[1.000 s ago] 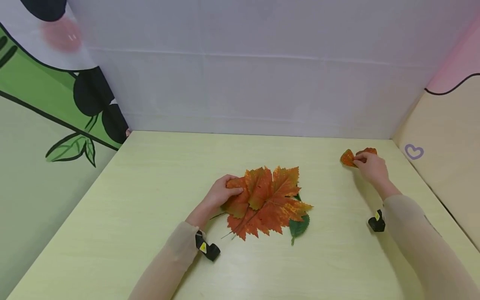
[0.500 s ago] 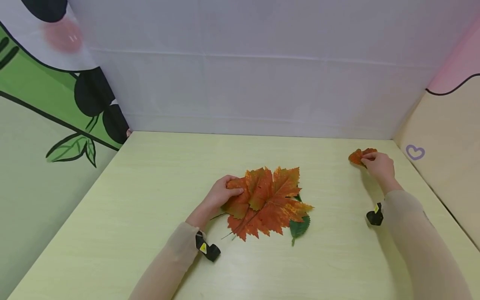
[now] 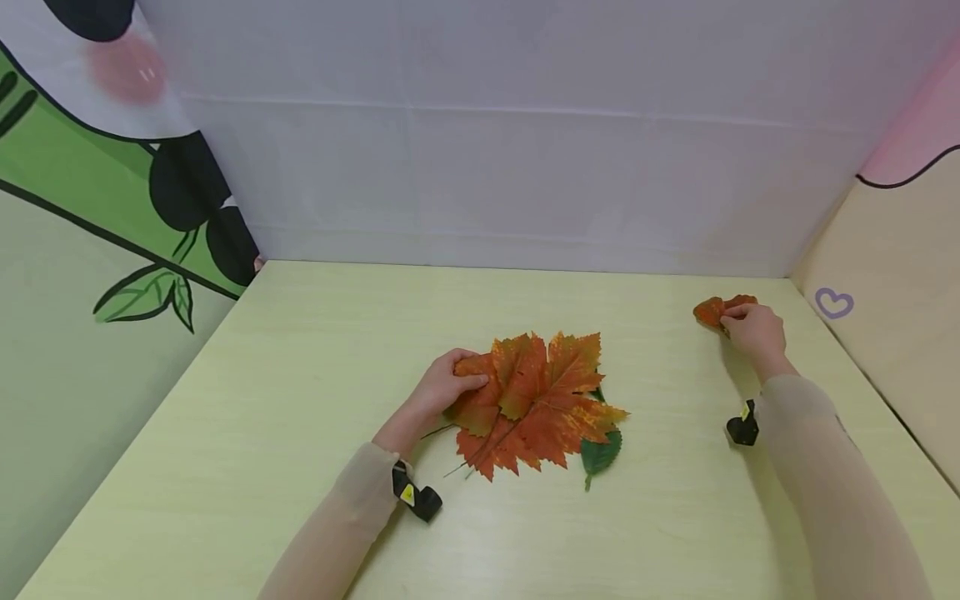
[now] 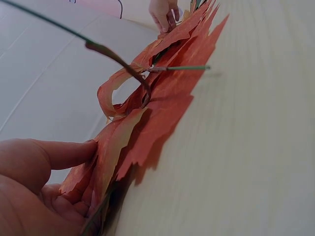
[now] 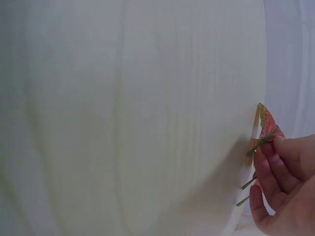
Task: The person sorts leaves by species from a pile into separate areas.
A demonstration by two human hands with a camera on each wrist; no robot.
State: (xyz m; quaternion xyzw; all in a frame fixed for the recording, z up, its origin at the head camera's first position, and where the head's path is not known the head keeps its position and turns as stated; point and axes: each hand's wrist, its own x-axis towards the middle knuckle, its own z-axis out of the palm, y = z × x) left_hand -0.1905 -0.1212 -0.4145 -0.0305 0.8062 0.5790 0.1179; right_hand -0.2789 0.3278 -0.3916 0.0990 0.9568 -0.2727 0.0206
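Several large orange-red artificial maple leaves (image 3: 547,408) lie overlapped in a pile on the table. My left hand (image 3: 438,387) holds the pile's left edge, thumb on top; its fingers curl underneath in the left wrist view. A green leaf (image 3: 602,454) pokes out below the pile's right side. At the far right, my right hand (image 3: 757,331) pinches a small orange leaf (image 3: 708,312) between thumb and fingers. More orange shows just behind the fingertips. In the right wrist view, a few green stems (image 5: 248,184) stick out beside the fingers, low over the table.
The pale wooden table (image 3: 262,417) meets a grey-white cloth backdrop (image 3: 525,183) at the back. A printed panel (image 3: 885,300) with a heart stands along the right, and a green cartoon panel (image 3: 67,333) along the left. A black wrist camera (image 3: 742,425) sits on the right sleeve.
My right hand has shifted a little to the right with the small orange leaf, then slightly back left. The left hand and the leaf pile have stayed in place.
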